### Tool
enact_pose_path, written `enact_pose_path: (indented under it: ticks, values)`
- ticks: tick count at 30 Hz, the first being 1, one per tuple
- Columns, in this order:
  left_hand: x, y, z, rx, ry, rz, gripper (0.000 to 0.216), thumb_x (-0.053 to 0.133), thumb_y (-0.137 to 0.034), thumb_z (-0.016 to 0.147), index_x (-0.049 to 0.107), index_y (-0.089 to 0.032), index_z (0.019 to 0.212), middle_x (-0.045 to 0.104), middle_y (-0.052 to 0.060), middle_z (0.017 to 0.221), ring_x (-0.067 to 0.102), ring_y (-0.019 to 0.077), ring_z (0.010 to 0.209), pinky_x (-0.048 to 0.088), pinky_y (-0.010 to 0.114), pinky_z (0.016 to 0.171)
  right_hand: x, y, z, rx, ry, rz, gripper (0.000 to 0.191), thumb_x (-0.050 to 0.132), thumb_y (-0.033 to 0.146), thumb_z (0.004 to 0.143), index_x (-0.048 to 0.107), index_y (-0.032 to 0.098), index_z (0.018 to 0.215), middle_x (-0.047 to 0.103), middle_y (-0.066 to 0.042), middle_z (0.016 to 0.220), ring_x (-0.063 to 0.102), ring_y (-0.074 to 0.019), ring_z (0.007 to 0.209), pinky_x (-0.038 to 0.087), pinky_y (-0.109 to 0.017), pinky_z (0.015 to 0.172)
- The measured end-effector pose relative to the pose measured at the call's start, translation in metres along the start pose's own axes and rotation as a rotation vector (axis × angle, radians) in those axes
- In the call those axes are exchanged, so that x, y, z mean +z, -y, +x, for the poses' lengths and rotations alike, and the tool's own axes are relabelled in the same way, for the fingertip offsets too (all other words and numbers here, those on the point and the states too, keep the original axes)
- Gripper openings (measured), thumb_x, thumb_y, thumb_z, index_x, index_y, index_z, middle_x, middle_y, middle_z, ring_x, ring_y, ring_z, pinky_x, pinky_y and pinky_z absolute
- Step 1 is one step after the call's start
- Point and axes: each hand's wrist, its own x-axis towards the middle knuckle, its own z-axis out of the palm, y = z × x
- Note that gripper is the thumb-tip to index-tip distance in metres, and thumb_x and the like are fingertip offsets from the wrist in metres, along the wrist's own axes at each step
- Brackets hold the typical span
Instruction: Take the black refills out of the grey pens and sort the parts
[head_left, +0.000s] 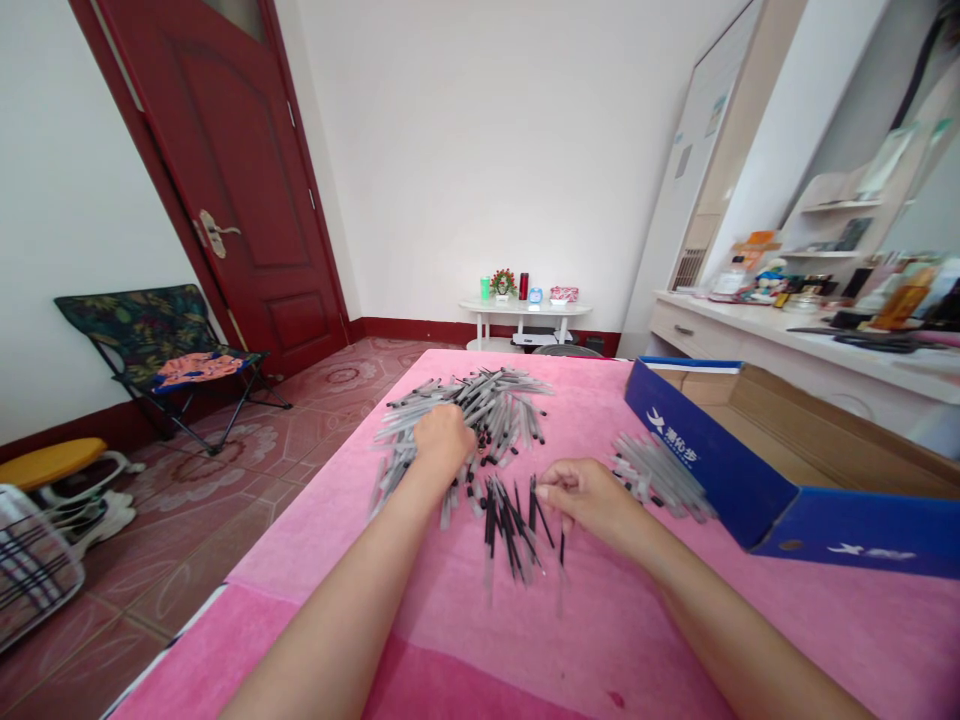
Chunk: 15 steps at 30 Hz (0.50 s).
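A big heap of grey pen barrels (pixel 480 405) lies on the pink cloth (pixel 465 620). My left hand (pixel 442 440) rests on the heap with fingers curled down into the barrels. A smaller bunch of thin black refills (pixel 514 525) lies nearer to me. My right hand (pixel 589 495) is beside that bunch, fingers pinched together on a thin black refill. A blurred cluster of grey finished pens (pixel 660 475) lies just right of my right hand.
A blue cardboard box lid (pixel 720 470) stands open at the right. A white dresser (pixel 795 350) with bottles runs along the right wall. A folding chair (pixel 165 345), red door (pixel 240 180) and small white table (pixel 525 312) stand beyond.
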Motion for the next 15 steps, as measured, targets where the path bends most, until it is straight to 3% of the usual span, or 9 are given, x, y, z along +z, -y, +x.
enact_pose_path:
  ticks: [4, 8, 12, 15]
  values:
    - [-0.037, 0.004, 0.002, 0.093, 0.090, -0.278, 0.023, 0.051, -0.027, 0.068, 0.069, -0.014, 0.074, 0.062, 0.006, 0.065, 0.056, 0.0168, 0.064, 0.038, 0.023, 0.057, -0.002, 0.000, 0.002, -0.011, -0.134, 0.088, 0.016, 0.054, 0.027, 0.070, 0.057, 0.013, 0.079, 0.056, 0.000, 0.064, 0.052, -0.0079, 0.040, 0.040, -0.019, 0.040]
    - [-0.057, -0.001, -0.004, 0.215, 0.304, -0.704, 0.028, 0.052, -0.032, 0.068, 0.070, -0.014, 0.080, 0.056, 0.000, 0.056, 0.047, 0.0106, 0.053, 0.031, 0.019, 0.045, -0.007, 0.007, 0.003, 0.009, -0.308, 0.285, 0.045, 0.057, 0.037, 0.070, 0.047, 0.016, 0.109, 0.058, -0.006, 0.091, 0.058, -0.0105, 0.052, 0.039, -0.018, 0.035]
    - [-0.059, -0.006, -0.010, 0.249, 0.444, -0.905, 0.026, 0.057, -0.028, 0.064, 0.070, -0.015, 0.083, 0.055, -0.001, 0.056, 0.042, 0.0081, 0.050, 0.027, 0.018, 0.042, -0.014, 0.013, 0.001, -0.088, -0.405, 0.467, 0.033, 0.057, 0.039, 0.072, 0.055, 0.015, 0.095, 0.062, -0.005, 0.080, 0.056, -0.0099, 0.053, 0.042, -0.019, 0.042]
    - [-0.051, -0.007, -0.010, 0.256, 0.502, -0.989, 0.025, 0.062, -0.025, 0.062, 0.069, -0.014, 0.082, 0.060, 0.001, 0.061, 0.045, 0.0081, 0.052, 0.031, 0.018, 0.045, -0.016, 0.018, -0.002, -0.169, -0.500, 0.446, 0.024, 0.061, 0.033, 0.071, 0.059, 0.014, 0.085, 0.060, -0.001, 0.063, 0.052, -0.0089, 0.049, 0.042, -0.020, 0.044]
